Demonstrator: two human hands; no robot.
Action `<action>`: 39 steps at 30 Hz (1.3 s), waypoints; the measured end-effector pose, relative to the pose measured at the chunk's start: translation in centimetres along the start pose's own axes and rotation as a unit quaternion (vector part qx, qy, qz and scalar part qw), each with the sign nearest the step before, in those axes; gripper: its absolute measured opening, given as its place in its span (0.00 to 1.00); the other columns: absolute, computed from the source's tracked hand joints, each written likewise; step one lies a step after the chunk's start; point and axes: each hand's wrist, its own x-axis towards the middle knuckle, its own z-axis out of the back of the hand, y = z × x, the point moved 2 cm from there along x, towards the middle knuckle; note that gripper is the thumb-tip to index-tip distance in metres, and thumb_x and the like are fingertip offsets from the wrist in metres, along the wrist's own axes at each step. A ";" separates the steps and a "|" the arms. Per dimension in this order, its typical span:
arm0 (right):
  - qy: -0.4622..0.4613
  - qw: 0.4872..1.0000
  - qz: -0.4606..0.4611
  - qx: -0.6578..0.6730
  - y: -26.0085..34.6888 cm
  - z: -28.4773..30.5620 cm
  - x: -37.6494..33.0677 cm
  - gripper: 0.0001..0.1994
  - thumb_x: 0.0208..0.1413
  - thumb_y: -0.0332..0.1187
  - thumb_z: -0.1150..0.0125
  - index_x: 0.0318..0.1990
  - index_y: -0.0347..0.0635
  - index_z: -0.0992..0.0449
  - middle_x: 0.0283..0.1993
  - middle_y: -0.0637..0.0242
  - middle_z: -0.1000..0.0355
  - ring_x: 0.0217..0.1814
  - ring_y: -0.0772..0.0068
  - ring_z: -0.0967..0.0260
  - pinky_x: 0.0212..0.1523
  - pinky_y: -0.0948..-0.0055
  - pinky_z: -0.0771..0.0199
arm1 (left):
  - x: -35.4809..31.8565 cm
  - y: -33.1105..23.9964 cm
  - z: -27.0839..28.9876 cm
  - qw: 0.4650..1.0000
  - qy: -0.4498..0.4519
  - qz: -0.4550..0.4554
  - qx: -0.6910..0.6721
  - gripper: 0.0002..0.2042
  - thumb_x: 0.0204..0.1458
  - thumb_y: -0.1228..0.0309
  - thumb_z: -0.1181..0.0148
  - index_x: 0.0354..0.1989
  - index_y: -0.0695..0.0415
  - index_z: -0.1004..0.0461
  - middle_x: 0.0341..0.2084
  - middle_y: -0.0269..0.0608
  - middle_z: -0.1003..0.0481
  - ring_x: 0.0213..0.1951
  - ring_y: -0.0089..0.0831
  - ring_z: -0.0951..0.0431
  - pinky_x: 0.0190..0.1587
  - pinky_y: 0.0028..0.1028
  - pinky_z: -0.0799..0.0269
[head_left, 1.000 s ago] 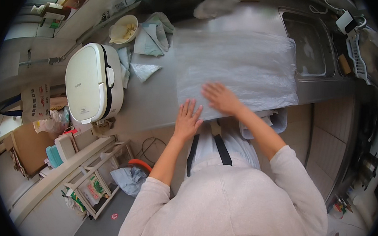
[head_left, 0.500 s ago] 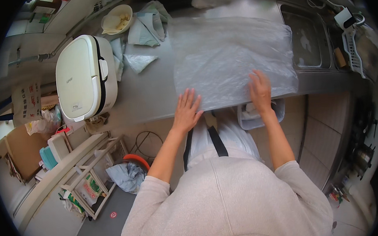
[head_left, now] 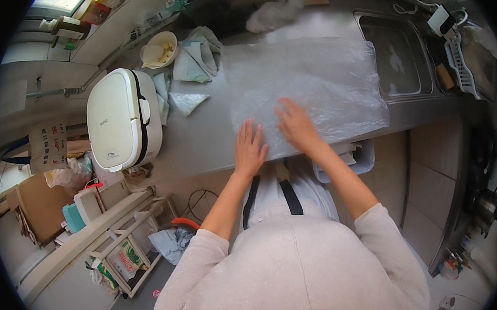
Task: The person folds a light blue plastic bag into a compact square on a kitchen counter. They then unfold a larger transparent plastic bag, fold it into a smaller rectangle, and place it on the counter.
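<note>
Change, left hand: the left hand (head_left: 250,149) lies about where it lay half a second ago, flat at the near left corner of the clear plastic sheet (head_left: 307,87).
Change, right hand: the right hand (head_left: 295,123) has come in from the sheet's near right edge toward the middle and now sits just beside the left hand.
Left grip: fingers apart and stretched out, palm down, pressing on the sheet and the grey table (head_left: 201,141); it clasps nothing.
Right grip: fingers spread and flat on the plastic, palm down, clamped on nothing.
Sheet relative to the grips: the crinkled sheet lies spread on the table, under both palms and reaching away beyond the fingertips and well off to the right of the right hand, up to the sink (head_left: 394,58).
Left of the left hand: a white lidded electric cooker (head_left: 120,119) stands well apart on the table.
Beyond the left hand: pale cloths (head_left: 193,64) and a bowl (head_left: 158,49) lie farther back.
Beyond the right hand: a crumpled plastic bag (head_left: 276,12) lies past the sheet's far edge.
</note>
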 end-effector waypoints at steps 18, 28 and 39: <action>0.026 0.995 0.098 0.000 -1.4 -8.4 18.1 0.23 0.58 0.42 0.46 0.56 0.37 0.30 0.65 0.52 0.40 0.71 0.53 0.49 0.69 0.56 0.50 | -0.2 -1.2 2.1 0.989 0.031 0.086 -0.121 0.23 0.55 0.61 0.44 0.58 0.57 0.33 0.65 0.48 0.43 0.67 0.50 0.48 0.66 0.46 0.50; -0.321 0.846 -0.309 -0.293 -25.2 18.4 10.2 0.26 0.62 0.54 0.52 0.46 0.35 0.26 0.46 0.53 0.29 0.51 0.52 0.34 0.51 0.58 0.31 | 16.3 6.4 3.1 0.985 -0.161 -0.008 -0.064 0.24 0.54 0.76 0.47 0.61 0.62 0.39 0.65 0.54 0.45 0.65 0.53 0.45 0.65 0.42 0.46; 0.037 0.605 -0.497 0.621 -26.5 19.5 6.8 0.44 0.55 0.71 0.59 0.51 0.31 0.26 0.35 0.56 0.23 0.25 0.70 0.29 0.20 0.77 0.30 | 16.5 6.6 0.3 0.995 -0.078 -0.011 0.057 0.30 0.58 0.59 0.51 0.68 0.54 0.45 0.71 0.49 0.55 0.71 0.48 0.58 0.69 0.52 0.65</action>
